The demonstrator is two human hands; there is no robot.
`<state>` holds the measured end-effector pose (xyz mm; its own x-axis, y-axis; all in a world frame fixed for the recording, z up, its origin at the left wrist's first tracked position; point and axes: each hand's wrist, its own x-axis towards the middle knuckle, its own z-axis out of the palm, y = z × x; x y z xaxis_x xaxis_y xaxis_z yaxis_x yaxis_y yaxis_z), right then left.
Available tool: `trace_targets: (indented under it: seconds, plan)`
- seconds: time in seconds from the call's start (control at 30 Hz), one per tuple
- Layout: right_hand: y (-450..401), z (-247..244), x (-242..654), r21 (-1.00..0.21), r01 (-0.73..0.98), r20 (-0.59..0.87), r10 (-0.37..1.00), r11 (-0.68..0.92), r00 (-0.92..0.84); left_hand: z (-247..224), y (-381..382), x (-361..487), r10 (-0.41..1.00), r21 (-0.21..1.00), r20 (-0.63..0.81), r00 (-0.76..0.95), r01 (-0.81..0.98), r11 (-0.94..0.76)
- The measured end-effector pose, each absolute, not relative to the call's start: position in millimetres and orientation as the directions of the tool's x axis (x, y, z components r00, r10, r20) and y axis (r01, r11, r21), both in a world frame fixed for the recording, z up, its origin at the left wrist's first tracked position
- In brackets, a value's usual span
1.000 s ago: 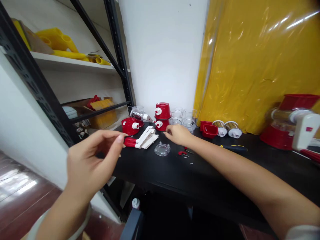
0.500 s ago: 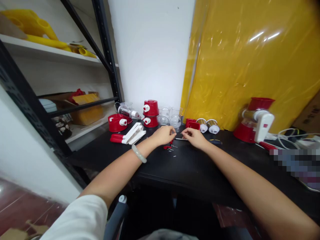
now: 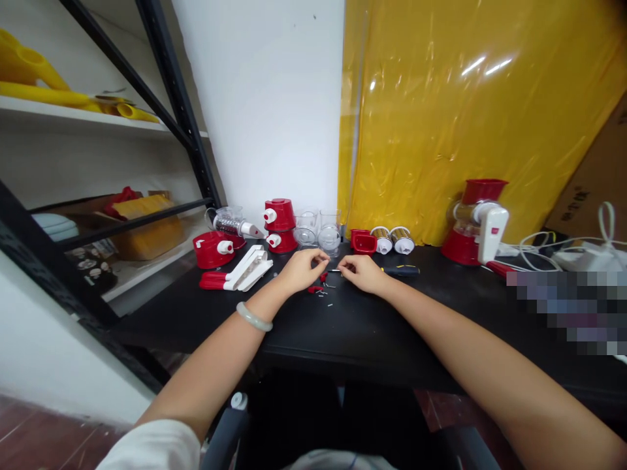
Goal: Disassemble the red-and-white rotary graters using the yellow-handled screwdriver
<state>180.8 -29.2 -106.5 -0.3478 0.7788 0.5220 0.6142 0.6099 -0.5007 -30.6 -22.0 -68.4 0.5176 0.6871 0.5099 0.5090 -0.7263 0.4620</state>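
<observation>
My left hand [image 3: 306, 269] is over the black table [image 3: 343, 333], its thumb and fingers pinched; what they hold, if anything, is too small to tell. My right hand [image 3: 362, 273] faces it a short gap away, fingertips low and pressed together on something I cannot make out. Behind my right hand lies a screwdriver, its dark handle [image 3: 401, 270] to the right and its shaft partly hidden. Small red parts [image 3: 314, 289] and several screws [image 3: 321, 294] lie between and in front of my hands. White handles with red grips [image 3: 213, 281] rest left of my left hand.
Red bases [image 3: 279, 225], clear plastic housings [image 3: 330, 233], a red hopper [image 3: 363, 241] and metal drums [image 3: 401, 239] line the table's back. An assembled red and white grater [image 3: 475, 225] and white cables [image 3: 563, 245] are at right. A black-framed shelf [image 3: 181, 130] borders the left.
The camera view has shifted, moving the objects leftward in the picture. My right hand has lowered toward the table, its fingers closer together, and more of the screwdriver handle shows.
</observation>
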Motion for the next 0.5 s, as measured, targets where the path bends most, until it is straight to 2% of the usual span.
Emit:
trace_targets:
  seconds: [0.37,0.43,0.5]
  plan:
    - [-27,-106,187,-0.471,0.641,0.519,0.778,0.607,-0.355,-69,-20,-33,0.711,0.45,0.458,0.533,0.551,-0.703]
    - [-28,-106,187,-0.467,0.646,0.52,0.778,0.604,-0.352,-57,-29,-40,0.655,0.408,0.504,0.562,0.514,-0.755]
    - [-27,-106,187,-0.465,0.649,0.521,0.778,0.602,-0.349,-40,-46,-50,0.528,0.299,0.616,0.585,0.447,-0.843]
